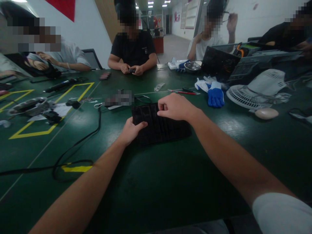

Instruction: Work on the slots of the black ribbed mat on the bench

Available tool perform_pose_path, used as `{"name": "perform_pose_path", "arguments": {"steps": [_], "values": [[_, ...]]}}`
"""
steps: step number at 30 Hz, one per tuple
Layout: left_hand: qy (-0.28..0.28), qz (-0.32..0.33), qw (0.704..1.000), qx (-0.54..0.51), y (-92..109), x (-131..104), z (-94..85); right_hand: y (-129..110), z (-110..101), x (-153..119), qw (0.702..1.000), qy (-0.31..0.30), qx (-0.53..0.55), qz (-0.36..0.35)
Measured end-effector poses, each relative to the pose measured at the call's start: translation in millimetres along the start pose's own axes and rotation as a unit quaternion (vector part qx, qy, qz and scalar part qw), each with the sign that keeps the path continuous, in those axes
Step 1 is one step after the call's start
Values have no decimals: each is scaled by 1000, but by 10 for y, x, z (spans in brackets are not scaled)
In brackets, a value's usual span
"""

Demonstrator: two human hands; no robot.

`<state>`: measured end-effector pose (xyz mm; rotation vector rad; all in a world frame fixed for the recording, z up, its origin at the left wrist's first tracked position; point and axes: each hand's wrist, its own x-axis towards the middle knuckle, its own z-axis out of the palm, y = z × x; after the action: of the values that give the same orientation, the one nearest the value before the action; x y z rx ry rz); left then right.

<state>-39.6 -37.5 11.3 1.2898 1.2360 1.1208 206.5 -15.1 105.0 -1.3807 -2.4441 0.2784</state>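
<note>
A flat black rectangular panel [161,130] with raised ribs lies in front of me, low over the green table [170,182]. My left hand [133,130] grips its left edge, the thumb resting on top and the other fingers hidden beneath or behind it. Over the panel's upper middle is my right hand [174,107], fingers curled and thumb near the index finger. Whether anything small sits between those fingertips, I cannot make out.
A black cable [80,141] loops at left. Beyond the panel are a red pen [186,93], blue-white gloves [215,96] and a metal bowl [192,66]. White fan-like casing [258,87] stands right. People sit across the table.
</note>
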Motion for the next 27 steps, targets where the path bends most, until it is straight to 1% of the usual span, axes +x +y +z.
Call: {"name": "perform_pose_path", "arguments": {"steps": [5,18,22,27], "values": [[0,7,1000,1,2,-2,4,22,3,4,1000,5,8,-10],[0,3,1000,-2,-50,27,-5,80,-22,18,999,-11,45,-29],[0,14,1000,7,-65,32,-13,108,-30,20,997,-12,64,-39],[1,9,1000,10,-52,34,-14,106,-65,17,996,-29,78,-31]]}}
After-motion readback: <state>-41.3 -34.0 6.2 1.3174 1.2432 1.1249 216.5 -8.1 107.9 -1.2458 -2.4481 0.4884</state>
